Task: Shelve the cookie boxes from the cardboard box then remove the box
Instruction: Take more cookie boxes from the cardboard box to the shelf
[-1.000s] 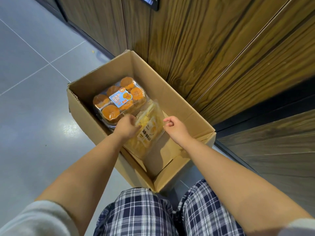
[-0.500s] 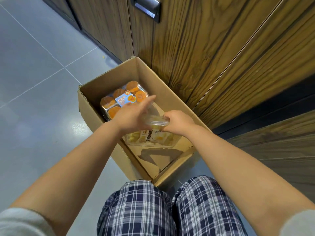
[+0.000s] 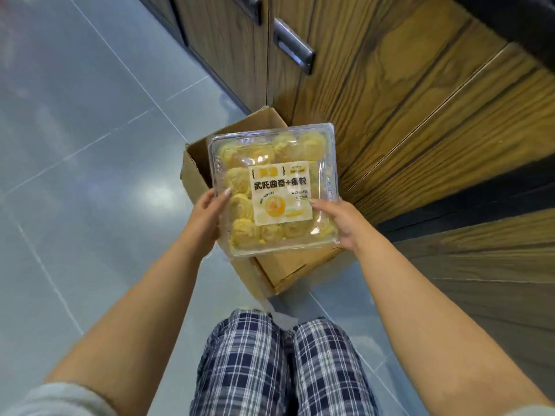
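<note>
A clear plastic cookie box [image 3: 274,163] of yellow cookies with a cream label faces me, held flat above the open cardboard box [image 3: 196,163] on the floor. My left hand [image 3: 205,219] grips its left edge, thumb on the lid. My right hand [image 3: 341,222] grips its lower right corner, thumb on the label's edge. The cookie box hides most of the cardboard box's inside, so the orange cookie box does not show.
Wooden cabinet doors [image 3: 390,100] with a dark metal handle [image 3: 292,45] rise right behind the cardboard box. Grey floor tiles [image 3: 90,175] spread to the left. My knees in plaid trousers [image 3: 279,364] are just in front of the box.
Both hands have lifted the yellow cookie box out of the cardboard box and turned its lid up toward me. The view has tilted upward, showing more cabinet.
</note>
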